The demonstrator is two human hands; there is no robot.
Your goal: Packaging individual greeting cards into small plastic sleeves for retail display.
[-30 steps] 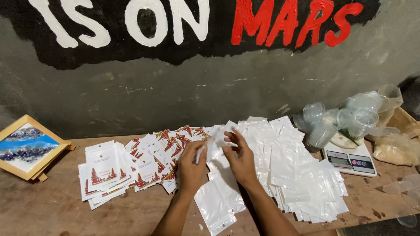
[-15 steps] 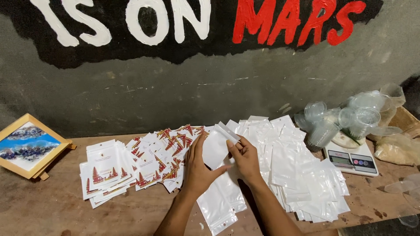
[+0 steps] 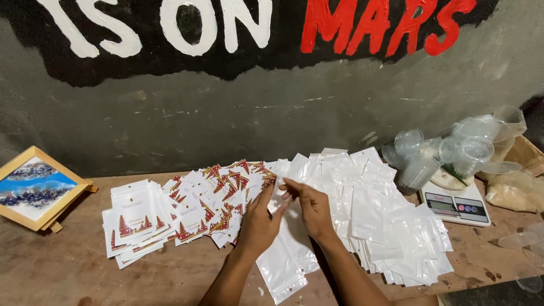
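Note:
My left hand [image 3: 258, 218] and my right hand [image 3: 310, 207] meet above the middle of the wooden table [image 3: 56, 272]. Together they pinch one small white plastic pouch [image 3: 279, 195] by its top edge and hold it up. Under the hands lie several more blank white pouches [image 3: 286, 266]. A wide spread of blank white pouches [image 3: 385, 221] covers the table to the right. To the left lies a fan of white pouches printed with red tree shapes [image 3: 187, 212].
A framed blue picture [image 3: 34, 187] leans at the left table edge. A white digital scale [image 3: 456, 204] stands at the right under clear plastic cups [image 3: 447, 150]. A filled clear bag [image 3: 515, 190] lies beyond it. The painted grey wall [image 3: 226, 107] closes the back.
Both hands were pressed low on the pouch pile a second ago. They have since lifted one white pouch and now hold it by its top edge between the fingertips.

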